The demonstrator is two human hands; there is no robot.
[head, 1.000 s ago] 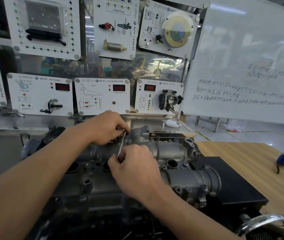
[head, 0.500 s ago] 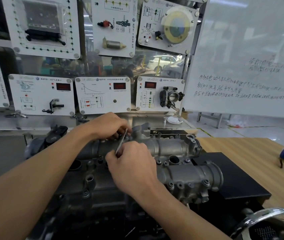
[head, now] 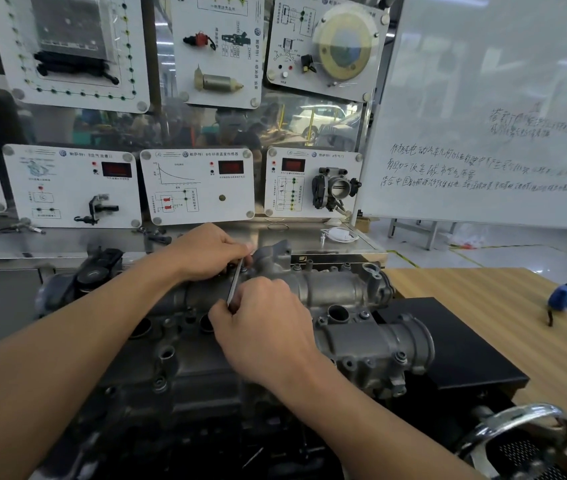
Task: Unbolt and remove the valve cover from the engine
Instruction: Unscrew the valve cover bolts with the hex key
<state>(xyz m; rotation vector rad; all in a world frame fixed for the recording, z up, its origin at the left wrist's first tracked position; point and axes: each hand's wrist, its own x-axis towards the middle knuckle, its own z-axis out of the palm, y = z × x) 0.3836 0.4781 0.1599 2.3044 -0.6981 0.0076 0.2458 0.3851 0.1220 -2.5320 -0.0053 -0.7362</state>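
The grey cast valve cover [head: 330, 289] lies across the top of the dark engine [head: 178, 368] in the middle of the view. A thin metal wrench [head: 234, 284] stands tilted over a bolt at the cover's far edge. My left hand [head: 209, 252] is closed around the wrench's upper end at that bolt. My right hand [head: 261, 327] grips the lower end of the wrench handle, just in front of the cover. The bolt itself is hidden under my left fingers.
White training panels [head: 195, 185] stand on a metal shelf behind the engine. A whiteboard [head: 496, 109] fills the right. To the right lie a black box [head: 448, 344], a wooden table [head: 503, 299] with a blue tape measure [head: 560, 296], and a chrome handwheel [head: 517, 427] at bottom right.
Both hands stay on the wrench at the same bolt. The handle end under my right hand has shifted only slightly; the view has tilted a little.
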